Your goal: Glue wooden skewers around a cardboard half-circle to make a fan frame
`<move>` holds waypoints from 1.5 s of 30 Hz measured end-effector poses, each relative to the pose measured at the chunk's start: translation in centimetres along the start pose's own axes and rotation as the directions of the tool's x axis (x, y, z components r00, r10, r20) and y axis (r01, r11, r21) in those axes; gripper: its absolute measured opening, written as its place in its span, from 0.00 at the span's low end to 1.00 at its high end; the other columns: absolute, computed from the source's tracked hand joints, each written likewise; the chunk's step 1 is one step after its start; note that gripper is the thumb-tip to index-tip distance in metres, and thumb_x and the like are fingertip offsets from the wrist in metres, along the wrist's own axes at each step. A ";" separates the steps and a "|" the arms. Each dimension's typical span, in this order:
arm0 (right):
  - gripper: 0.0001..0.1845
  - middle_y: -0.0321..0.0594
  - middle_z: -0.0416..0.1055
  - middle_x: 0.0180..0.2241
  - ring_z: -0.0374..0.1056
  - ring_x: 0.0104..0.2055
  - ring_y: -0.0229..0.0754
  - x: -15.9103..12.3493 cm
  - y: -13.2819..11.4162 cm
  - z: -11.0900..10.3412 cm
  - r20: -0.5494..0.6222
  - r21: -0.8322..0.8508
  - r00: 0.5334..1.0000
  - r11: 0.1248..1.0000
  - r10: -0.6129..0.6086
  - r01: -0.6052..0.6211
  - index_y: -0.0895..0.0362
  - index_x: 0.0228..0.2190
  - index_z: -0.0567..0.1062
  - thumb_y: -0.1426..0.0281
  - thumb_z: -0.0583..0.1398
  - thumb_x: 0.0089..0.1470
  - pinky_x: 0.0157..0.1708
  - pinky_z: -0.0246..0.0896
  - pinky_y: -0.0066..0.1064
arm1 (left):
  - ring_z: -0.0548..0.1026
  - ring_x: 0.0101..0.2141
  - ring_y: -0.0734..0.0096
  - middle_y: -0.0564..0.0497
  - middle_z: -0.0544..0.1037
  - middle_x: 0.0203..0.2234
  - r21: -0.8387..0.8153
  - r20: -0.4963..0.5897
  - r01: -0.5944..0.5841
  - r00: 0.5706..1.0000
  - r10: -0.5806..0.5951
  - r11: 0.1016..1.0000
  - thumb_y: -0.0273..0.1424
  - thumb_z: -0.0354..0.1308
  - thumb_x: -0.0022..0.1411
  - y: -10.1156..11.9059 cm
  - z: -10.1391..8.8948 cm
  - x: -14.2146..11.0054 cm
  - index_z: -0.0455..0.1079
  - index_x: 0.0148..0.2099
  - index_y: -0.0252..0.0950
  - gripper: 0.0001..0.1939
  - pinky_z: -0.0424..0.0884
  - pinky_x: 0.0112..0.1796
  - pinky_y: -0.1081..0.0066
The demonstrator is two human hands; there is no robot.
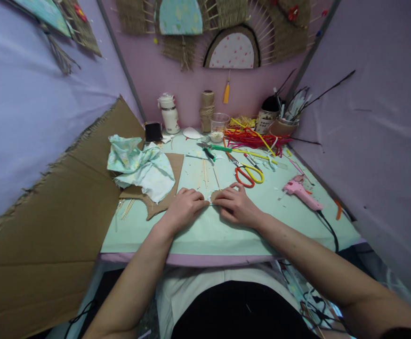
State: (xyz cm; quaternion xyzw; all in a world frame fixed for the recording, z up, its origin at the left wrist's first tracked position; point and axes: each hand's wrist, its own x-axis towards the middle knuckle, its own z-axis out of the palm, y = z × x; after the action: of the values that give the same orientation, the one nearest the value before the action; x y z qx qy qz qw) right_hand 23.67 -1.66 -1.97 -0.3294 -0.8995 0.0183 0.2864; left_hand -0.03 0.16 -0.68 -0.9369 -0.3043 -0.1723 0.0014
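Note:
Near the front of the table, a small piece of brown cardboard (215, 195) with a pale fabric-like edge lies between my two hands. My left hand (188, 205) has its fingers curled, with thumb and fingertips pressed at the piece's left and near edge. From the other side, my right hand (239, 207) grips it, fingers bent over its right part, covering much of it. A thin wooden stick (216, 179) lies just beyond the cardboard. Red-and-yellow-handled scissors (245, 175) rest past my right hand, and green-handled pliers (210, 149) lie farther back.
Crumpled floral fabric (140, 165) covers part of a cut cardboard sheet (175, 169) at left. A large cardboard panel (67, 197) leans there. A pink glue gun (302, 194) with its cord sits right. A white bottle (170, 115), twine spool (207, 110) and red pipe cleaners (251, 139) stand behind.

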 end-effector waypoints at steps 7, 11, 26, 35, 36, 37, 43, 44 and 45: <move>0.12 0.38 0.77 0.40 0.69 0.41 0.42 0.0 0.1 0.0 0.006 -0.009 1.000 1.000 -0.010 0.010 0.53 0.40 0.76 0.76 0.56 0.56 0.51 0.45 0.44 | 0.73 0.37 0.68 0.51 0.79 0.34 -0.007 0.023 0.014 1.000 -0.013 1.000 0.26 0.53 0.69 0.1 -0.2 0.1 0.78 0.45 0.42 0.12 0.59 0.39 0.65; 0.12 0.38 0.77 0.39 0.68 0.41 0.42 0.1 0.0 0.0 0.003 -0.003 1.000 1.000 -0.010 0.010 0.53 0.39 0.76 0.76 0.56 0.56 0.51 0.45 0.44 | 0.73 0.38 0.68 0.50 0.79 0.34 -0.021 0.026 0.009 1.000 -0.009 1.000 0.27 0.52 0.70 0.0 -0.1 0.1 0.77 0.46 0.41 0.12 0.59 0.39 0.65; 0.12 0.37 0.77 0.39 0.69 0.41 0.41 0.0 0.2 0.2 -0.016 -0.007 1.000 1.000 -0.021 0.020 0.53 0.39 0.76 0.76 0.57 0.55 0.52 0.45 0.44 | 0.73 0.38 0.69 0.52 0.79 0.34 -0.003 0.050 0.025 0.998 -0.024 1.000 0.27 0.55 0.69 0.1 -0.2 0.2 0.77 0.46 0.42 0.10 0.59 0.39 0.65; 0.12 0.37 0.77 0.39 0.69 0.40 0.40 0.0 0.1 0.1 -0.013 -0.004 1.000 1.000 -0.019 0.019 0.53 0.39 0.76 0.77 0.57 0.55 0.52 0.44 0.44 | 0.73 0.38 0.69 0.53 0.79 0.34 -0.007 0.021 0.001 1.000 -0.001 1.000 0.26 0.54 0.70 0.0 -0.2 0.1 0.77 0.46 0.42 0.11 0.58 0.39 0.65; 0.12 0.38 0.77 0.39 0.69 0.40 0.40 0.0 0.1 0.1 -0.011 -0.005 1.000 1.000 -0.018 0.018 0.53 0.39 0.76 0.77 0.57 0.55 0.52 0.44 0.44 | 0.73 0.38 0.69 0.53 0.79 0.34 -0.005 0.018 -0.001 1.000 0.001 1.000 0.26 0.54 0.70 0.0 -0.2 0.1 0.77 0.46 0.42 0.11 0.58 0.39 0.65; 0.12 0.38 0.77 0.39 0.69 0.40 0.40 0.0 0.1 0.1 -0.011 -0.006 1.000 1.000 -0.018 0.018 0.54 0.39 0.76 0.77 0.57 0.55 0.52 0.44 0.44 | 0.73 0.37 0.69 0.53 0.79 0.34 -0.003 0.016 -0.003 1.000 0.003 1.000 0.26 0.54 0.70 0.0 -0.1 0.1 0.77 0.46 0.42 0.11 0.57 0.39 0.65; 0.12 0.37 0.77 0.39 0.69 0.40 0.41 0.1 0.1 0.1 -0.030 -0.002 0.999 1.000 -0.022 0.022 0.53 0.39 0.76 0.77 0.57 0.55 0.52 0.44 0.44 | 0.73 0.38 0.70 0.53 0.79 0.34 -0.003 0.035 0.003 0.999 -0.003 1.000 0.26 0.55 0.69 -0.1 -0.1 0.1 0.77 0.47 0.43 0.11 0.58 0.39 0.65; 0.12 0.37 0.77 0.38 0.69 0.40 0.41 0.1 0.1 0.1 -0.031 -0.001 0.999 1.000 -0.022 0.022 0.53 0.39 0.76 0.77 0.57 0.55 0.52 0.45 0.44 | 0.73 0.38 0.70 0.53 0.79 0.34 0.000 0.041 0.004 0.999 -0.004 1.000 0.26 0.55 0.69 -0.1 -0.2 0.1 0.78 0.47 0.43 0.11 0.58 0.39 0.65; 0.12 0.37 0.77 0.38 0.69 0.40 0.41 0.1 0.0 0.1 -0.032 0.000 0.999 1.000 -0.021 0.021 0.53 0.38 0.76 0.77 0.57 0.55 0.52 0.45 0.44 | 0.73 0.38 0.70 0.52 0.79 0.35 0.002 0.046 0.006 0.999 -0.006 1.000 0.26 0.55 0.69 -0.1 -0.2 0.1 0.78 0.47 0.43 0.11 0.58 0.39 0.65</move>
State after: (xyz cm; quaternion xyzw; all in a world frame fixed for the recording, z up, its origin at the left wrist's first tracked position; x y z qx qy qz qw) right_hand 23.60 -1.56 -2.02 -0.3203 -0.8981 0.0103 0.3011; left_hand -0.05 0.26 -0.48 -0.9396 -0.3073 -0.1505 -0.0052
